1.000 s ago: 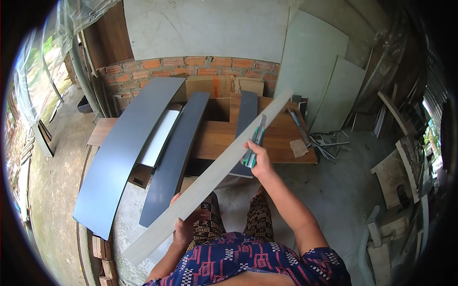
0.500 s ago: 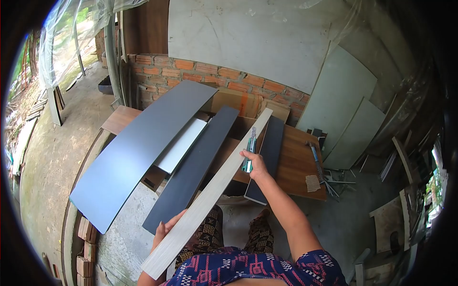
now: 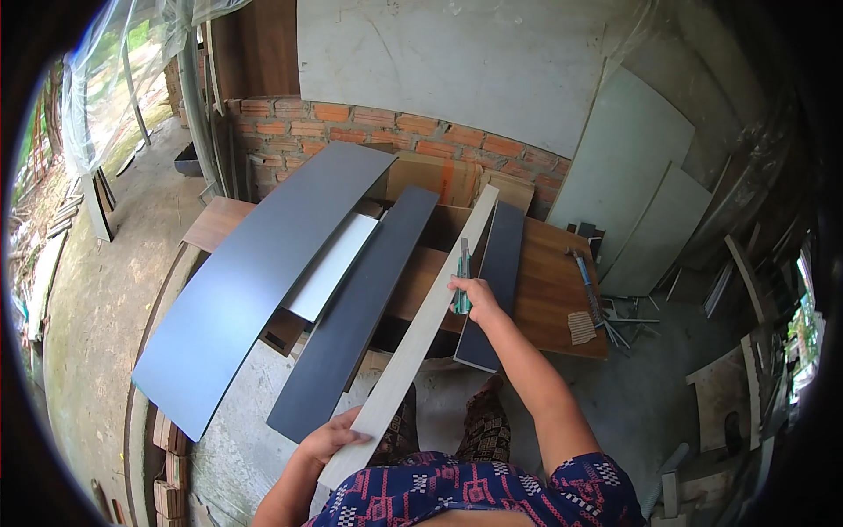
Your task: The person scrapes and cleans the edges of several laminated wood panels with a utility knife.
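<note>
Grey, smooth wide board point(image 3: 263, 281) and narrow dark board point(image 3: 356, 316) lie left of the pale, straight, fine-grained strip point(image 3: 417, 338), held slanting over a brown wooden panel point(image 3: 555, 294); hammer point(image 3: 586, 279) far right. Left hand point(image 3: 332, 439) clamped on strip's near end; right hand point(image 3: 477, 300) closed round green knife point(image 3: 463, 279) at strip's right edge.

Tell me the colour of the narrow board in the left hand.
The narrow board is pale greyish beige, clearest in the head view.
</note>
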`<action>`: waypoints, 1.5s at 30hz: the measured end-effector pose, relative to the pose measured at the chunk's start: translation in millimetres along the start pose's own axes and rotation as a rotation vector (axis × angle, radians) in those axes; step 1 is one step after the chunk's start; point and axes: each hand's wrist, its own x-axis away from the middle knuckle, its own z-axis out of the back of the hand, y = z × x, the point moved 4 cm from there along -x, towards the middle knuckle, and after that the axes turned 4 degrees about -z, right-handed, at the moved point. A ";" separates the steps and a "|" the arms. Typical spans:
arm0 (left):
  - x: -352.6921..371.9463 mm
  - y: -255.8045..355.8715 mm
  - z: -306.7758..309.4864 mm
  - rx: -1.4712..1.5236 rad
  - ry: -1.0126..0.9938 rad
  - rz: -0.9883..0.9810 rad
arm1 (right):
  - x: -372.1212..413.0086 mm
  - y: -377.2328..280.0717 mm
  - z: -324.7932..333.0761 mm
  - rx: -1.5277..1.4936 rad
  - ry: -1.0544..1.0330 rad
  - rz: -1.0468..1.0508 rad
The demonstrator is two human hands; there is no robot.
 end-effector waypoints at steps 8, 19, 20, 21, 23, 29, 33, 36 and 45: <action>-73.8 -22.6 11.7 -0.250 -0.023 -0.002 | 42.6 8.7 49.7 -0.089 -0.072 -0.002; -131.6 -43.4 19.5 -0.694 0.224 -0.030 | 153.3 31.9 129.8 -0.169 0.073 0.071; -133.2 -44.6 14.9 -0.698 0.221 -0.037 | 159.7 35.2 134.4 -0.171 0.093 0.077; -134.5 -45.8 10.2 -0.698 0.222 -0.044 | 164.3 39.6 139.7 -0.191 0.118 0.078; -132.5 -42.7 2.0 -0.766 0.244 -0.052 | 173.8 45.5 146.3 -0.247 0.125 0.109; -99.3 -12.6 -17.1 -1.499 0.378 -0.271 | 195.7 66.0 160.0 -0.339 0.174 0.148; -50.7 31.5 -36.6 -1.635 0.554 -0.419 | 204.0 86.3 174.0 -0.388 0.209 0.125; -18.7 62.3 -31.6 -1.885 0.835 -0.464 | 210.1 98.8 178.4 -0.414 0.232 0.097; 1.2 65.1 15.1 -1.841 0.911 -0.013 | 214.7 110.9 171.3 -0.433 0.231 0.082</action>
